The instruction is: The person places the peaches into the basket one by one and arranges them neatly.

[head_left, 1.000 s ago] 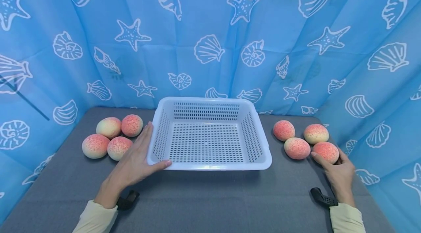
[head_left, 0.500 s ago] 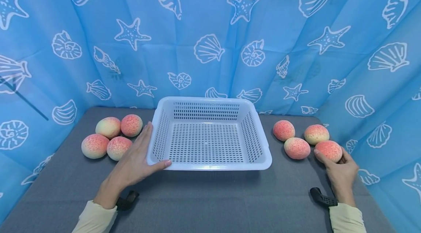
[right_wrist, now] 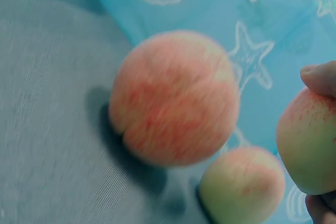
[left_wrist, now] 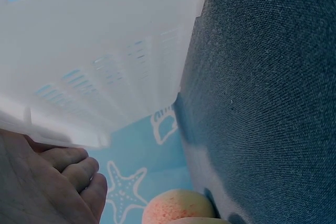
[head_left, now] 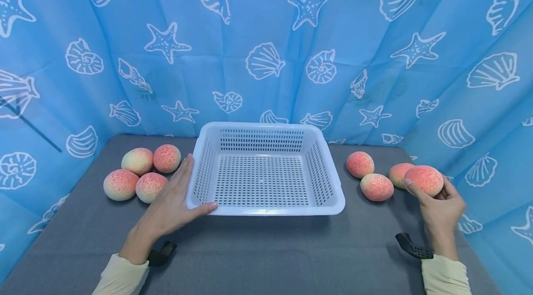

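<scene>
My right hand (head_left: pixel 442 214) pinches a pink and pale-yellow peach (head_left: pixel 424 180) between thumb and fingers, raised off the cloth at the right. In the right wrist view this held peach (right_wrist: pixel 307 140) shows at the right edge, with the thumb above it. Three more peaches lie near it, one partly hidden behind the held one. A white slotted plastic basket (head_left: pixel 266 211) stands in the middle, with no peach inside. Against its left side rests my left hand (head_left: pixel 168 209), fingers extended along the outer wall and thumb over the front rim.
Several peaches (head_left: pixel 120 185) sit clustered to the left, close beside the left hand. A grey cloth (head_left: pixel 266 258) covers the table. Behind hangs a blue curtain (head_left: pixel 250 8) with white shells and starfish, close to the table's back and right edges.
The right hand has lifted its peach off the cloth and moved it slightly right and up, now overlapping the peach behind. The left hand and basket stay put.
</scene>
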Action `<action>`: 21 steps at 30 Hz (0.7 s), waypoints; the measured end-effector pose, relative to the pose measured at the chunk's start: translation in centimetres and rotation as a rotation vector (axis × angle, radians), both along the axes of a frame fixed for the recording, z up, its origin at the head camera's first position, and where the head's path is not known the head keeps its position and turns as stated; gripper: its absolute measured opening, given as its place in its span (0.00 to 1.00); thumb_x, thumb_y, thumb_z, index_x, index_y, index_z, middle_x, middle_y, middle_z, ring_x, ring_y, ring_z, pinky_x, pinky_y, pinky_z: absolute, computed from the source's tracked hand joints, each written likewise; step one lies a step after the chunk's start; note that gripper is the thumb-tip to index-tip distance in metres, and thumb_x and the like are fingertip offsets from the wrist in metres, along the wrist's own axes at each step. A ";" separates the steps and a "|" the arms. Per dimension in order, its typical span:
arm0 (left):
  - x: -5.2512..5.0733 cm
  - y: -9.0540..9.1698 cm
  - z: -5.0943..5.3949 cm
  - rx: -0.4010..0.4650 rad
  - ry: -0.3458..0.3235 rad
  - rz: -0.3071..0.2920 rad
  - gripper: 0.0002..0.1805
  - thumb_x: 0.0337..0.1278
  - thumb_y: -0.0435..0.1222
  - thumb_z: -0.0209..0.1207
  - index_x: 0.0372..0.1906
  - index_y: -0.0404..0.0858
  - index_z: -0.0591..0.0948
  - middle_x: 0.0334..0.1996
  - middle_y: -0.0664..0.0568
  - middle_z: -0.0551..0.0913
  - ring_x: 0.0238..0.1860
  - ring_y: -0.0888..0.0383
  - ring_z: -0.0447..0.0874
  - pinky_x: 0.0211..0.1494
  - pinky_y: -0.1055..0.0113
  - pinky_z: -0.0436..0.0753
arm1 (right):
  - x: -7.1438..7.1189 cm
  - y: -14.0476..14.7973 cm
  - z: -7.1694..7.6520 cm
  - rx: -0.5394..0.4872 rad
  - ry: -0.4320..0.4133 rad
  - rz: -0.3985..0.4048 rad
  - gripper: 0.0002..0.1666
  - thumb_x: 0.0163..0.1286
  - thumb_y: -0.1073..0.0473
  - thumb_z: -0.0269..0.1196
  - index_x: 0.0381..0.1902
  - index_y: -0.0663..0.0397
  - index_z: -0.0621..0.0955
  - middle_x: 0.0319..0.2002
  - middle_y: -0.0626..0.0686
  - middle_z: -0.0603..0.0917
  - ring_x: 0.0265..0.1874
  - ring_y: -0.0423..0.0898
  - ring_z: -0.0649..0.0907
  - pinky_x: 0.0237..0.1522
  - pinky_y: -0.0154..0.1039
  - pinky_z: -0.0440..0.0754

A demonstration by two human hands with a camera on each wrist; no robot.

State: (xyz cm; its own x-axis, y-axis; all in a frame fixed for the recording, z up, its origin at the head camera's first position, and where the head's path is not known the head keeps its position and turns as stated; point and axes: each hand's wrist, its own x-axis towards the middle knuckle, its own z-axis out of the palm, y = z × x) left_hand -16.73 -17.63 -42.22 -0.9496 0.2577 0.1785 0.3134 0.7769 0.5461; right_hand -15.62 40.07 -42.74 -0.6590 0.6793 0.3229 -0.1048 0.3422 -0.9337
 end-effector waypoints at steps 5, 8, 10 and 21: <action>0.1 0.1 0.0 -0.008 0.002 0.003 0.70 0.48 0.66 0.69 0.83 0.47 0.35 0.82 0.51 0.36 0.81 0.44 0.38 0.72 0.30 0.53 | 0.2 -0.6 1.4 -0.039 0.049 0.033 0.39 0.52 0.69 0.79 0.64 0.51 0.81 0.50 0.45 0.84 0.47 0.37 0.83 0.43 0.20 0.77; 0.0 0.1 0.0 -0.007 0.008 0.002 0.70 0.47 0.67 0.68 0.83 0.47 0.35 0.82 0.51 0.37 0.81 0.44 0.39 0.71 0.30 0.53 | 0.2 -1.0 2.1 -0.045 0.063 0.038 0.40 0.51 0.69 0.79 0.64 0.51 0.82 0.49 0.44 0.84 0.46 0.36 0.83 0.42 0.20 0.77; 0.0 0.1 -0.1 -0.002 0.008 -0.002 0.70 0.47 0.67 0.68 0.83 0.47 0.35 0.82 0.51 0.37 0.81 0.44 0.39 0.71 0.30 0.54 | 0.3 -1.4 2.5 -0.044 0.078 0.047 0.40 0.51 0.70 0.79 0.64 0.52 0.82 0.48 0.44 0.85 0.45 0.36 0.83 0.41 0.20 0.77; 0.0 0.0 -0.1 0.004 0.010 -0.005 0.71 0.47 0.66 0.70 0.82 0.48 0.35 0.82 0.51 0.37 0.81 0.43 0.40 0.71 0.30 0.54 | -0.5 -4.6 4.9 0.070 0.153 0.161 0.41 0.50 0.74 0.78 0.64 0.53 0.81 0.50 0.49 0.84 0.46 0.41 0.84 0.43 0.22 0.79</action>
State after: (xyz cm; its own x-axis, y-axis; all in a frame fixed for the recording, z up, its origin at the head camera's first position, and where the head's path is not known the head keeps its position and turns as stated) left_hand -16.70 -17.64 -42.30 -0.9466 0.2613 0.1891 0.3225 0.7731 0.5462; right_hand -16.11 35.47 -37.86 -0.6966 0.5419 0.4701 -0.3014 0.3736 -0.8772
